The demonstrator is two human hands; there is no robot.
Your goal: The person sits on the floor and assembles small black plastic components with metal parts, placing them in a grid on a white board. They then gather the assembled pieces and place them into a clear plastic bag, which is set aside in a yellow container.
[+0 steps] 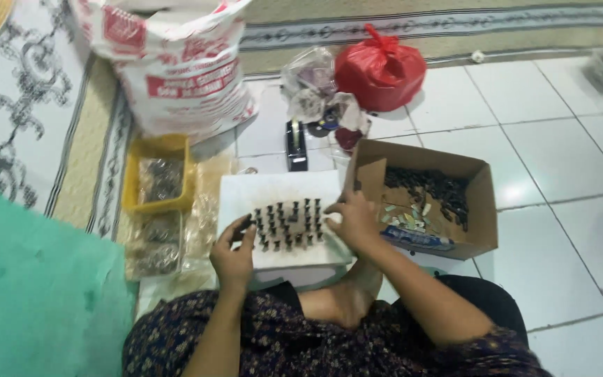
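1. Nearest the camera, the person is sitting on the tiled floor (560, 174) with a patterned dark garment (301, 342) over the lap, both forearms reaching forward.
2. Just beyond, the left hand (234, 255) is resting at the near left edge of a white board (273, 192); its fingers (244, 229) are pinching closed on one small dark piece.
3. The right hand (354, 222) is lying at the board's right edge, fingers curled against the rows; whether it is gripping anything I cannot tell.
4. On the board, the small dark pieces (289, 222) are standing upright in rows, apparently being set out one by one; placing another would call for a steady pinch and an empty spot.
5. To the right, a cardboard box (479, 209) is holding more loose dark pieces.
6. To the left, a yellow tray (134, 185) is sitting with metallic parts inside.
7. Farther off, a red plastic bag (380, 70) and a large white sack (176, 70) are standing by the patterned rug (22, 105).
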